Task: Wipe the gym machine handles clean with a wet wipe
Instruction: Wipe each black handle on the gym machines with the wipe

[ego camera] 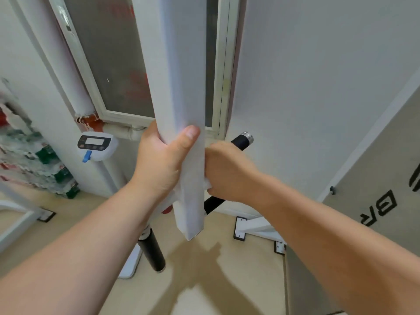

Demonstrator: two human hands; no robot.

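The left hand [159,160] is gripping the white post [181,87] of the machine, thumb lying flat across its front face and the other fingers wrapping out of sight round its left side. The right hand [227,171] is working just to the right of the post, curling round the black far handle [241,140]. Its fingertips are hidden behind the post, but a scrap of white, the wet wipe [208,184] by my judgement, is peeking out at the hand's lower edge, touching the post. That handle's long axis is running from the post up and to the right, ending in a chrome cap [248,135]. The bare stretch is lying just beyond the knuckles, so the coming stroke is probably calling for a slide along the bar, away from the post. A second black handle, the near handle [152,253], is pointing down and to the left of the post, below the left forearm and nearer that arm (nothing is touching it). Far to the right of the post, a grey panel [375,178] is showing black letters, seemingly "GR", the rest being cut off. Left of the post, a white meter [96,144] is carrying a display too small to read.
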